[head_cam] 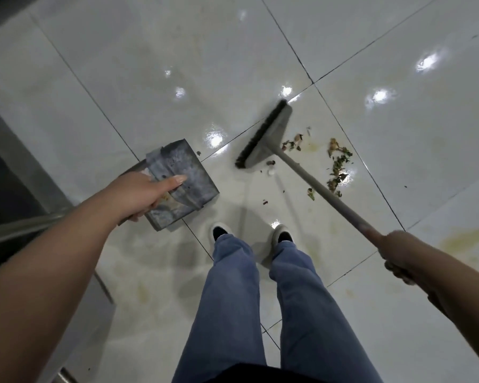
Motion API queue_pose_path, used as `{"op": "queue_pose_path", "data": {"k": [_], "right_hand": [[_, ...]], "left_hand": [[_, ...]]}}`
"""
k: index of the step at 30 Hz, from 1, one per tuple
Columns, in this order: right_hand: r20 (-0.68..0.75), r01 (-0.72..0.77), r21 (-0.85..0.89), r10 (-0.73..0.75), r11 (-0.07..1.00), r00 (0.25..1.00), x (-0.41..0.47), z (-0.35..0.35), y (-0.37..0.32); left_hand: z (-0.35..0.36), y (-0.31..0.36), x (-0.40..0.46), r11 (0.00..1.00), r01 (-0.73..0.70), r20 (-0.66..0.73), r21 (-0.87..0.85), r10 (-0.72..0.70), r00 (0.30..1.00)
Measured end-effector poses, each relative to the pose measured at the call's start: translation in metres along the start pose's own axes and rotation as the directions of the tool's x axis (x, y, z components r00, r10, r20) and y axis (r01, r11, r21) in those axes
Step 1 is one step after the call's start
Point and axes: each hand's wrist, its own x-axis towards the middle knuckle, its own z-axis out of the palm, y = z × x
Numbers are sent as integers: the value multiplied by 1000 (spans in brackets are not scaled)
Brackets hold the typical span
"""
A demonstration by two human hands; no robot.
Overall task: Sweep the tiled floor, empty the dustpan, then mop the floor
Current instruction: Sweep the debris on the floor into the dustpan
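at the far left there is a dark metal structure (pixel 25 172) along the wall, and a shiny metal rail (pixel 20 228) passes under the left forearm.

the left hand (pixel 141 193) reaches forward and holds the grey dustpan (pixel 181 178) by its near edge. the thumb lies straight on the top of the pan, and the other fingers are curled under it, so the hand grips the pan. the dustpan is tilted and it is above the white tiled floor (pixel 177 64), in front of the left shoe; i cannot tell if its lower corner touches the tile.

in the middle, two legs in blue jeans (pixel 233 299) stand on the floor, with white shoes (pixel 219 230) pointing forward.

to the right of the dustpan, and apart from it, is the broom (pixel 263 136) with a grey head and dark bristles. the bristles are on the floor, beside a tile joint. just right of the broom head lies a scattered pile of debris (pixel 338 167), green and brown pieces like leaves, on both sides of the handle.

the long handle goes down to the right, into the right hand (pixel 398 252). this hand is blurred, but its fingers are wrapped around the handle. near it, some yellowish stains (pixel 462 239) are on the tile.
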Motion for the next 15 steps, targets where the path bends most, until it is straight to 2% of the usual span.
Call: {"op": "queue_pose_path", "data": {"k": [4, 9, 12, 15], "right_hand": [[3, 194, -120, -195, 974, 981, 1, 20, -58], [66, 425, -291, -425, 857, 903, 13, 60, -143], [115, 409, -307, -393, 859, 912, 28, 69, -143], [111, 308, -270, -288, 912, 951, 48, 55, -96]], "left_hand": [[-11, 3, -7, 999, -18, -11, -29, 18, 1000], [-20, -9, -10, 999, -3, -76, 49, 7, 997], [-21, -20, -9, 999, -6, -96, 47, 11, 995], [-21, -24, -7, 998, -11, -96, 57, 16, 995]]}}
